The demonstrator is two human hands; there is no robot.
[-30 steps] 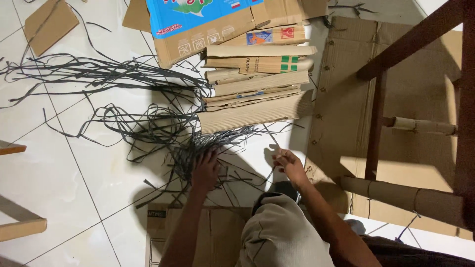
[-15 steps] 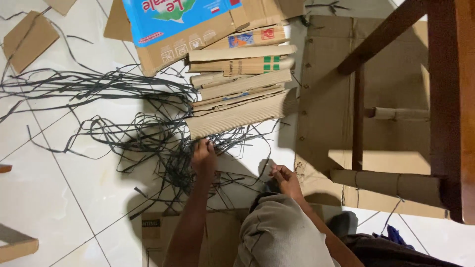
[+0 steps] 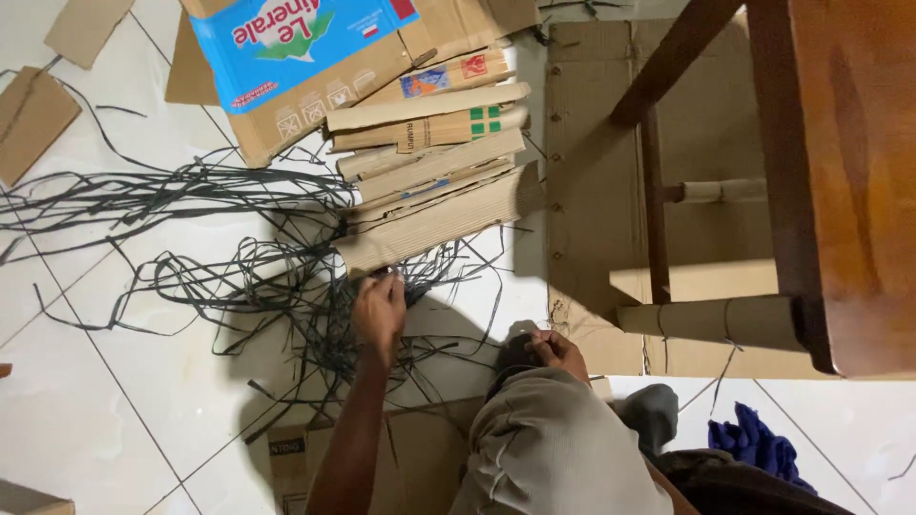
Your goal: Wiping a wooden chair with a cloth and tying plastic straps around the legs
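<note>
My left hand (image 3: 381,307) reaches forward into a tangle of black plastic straps (image 3: 239,257) spread over the white tiled floor, its fingers closed on strands right below a stack of flattened cardboard pieces (image 3: 434,181). My right hand (image 3: 556,352) rests near my bent knee (image 3: 549,448), fingers curled; whether it holds a strap I cannot tell. A cardboard box with a blue printed panel (image 3: 296,43) lies above the stack.
A wooden chair (image 3: 821,181) stands at the right over a large cardboard sheet (image 3: 592,143). A rolled cardboard tube (image 3: 711,319) lies beside the chair leg. Loose cardboard scraps (image 3: 33,114) lie at upper left, a flat box (image 3: 420,458) under my leg, blue cloth (image 3: 754,443) at lower right.
My left hand has moved forward and up to the lower edge of the cardboard stack. My right hand stayed near my knee. The view shifted, so the chair takes up more of the right side.
</note>
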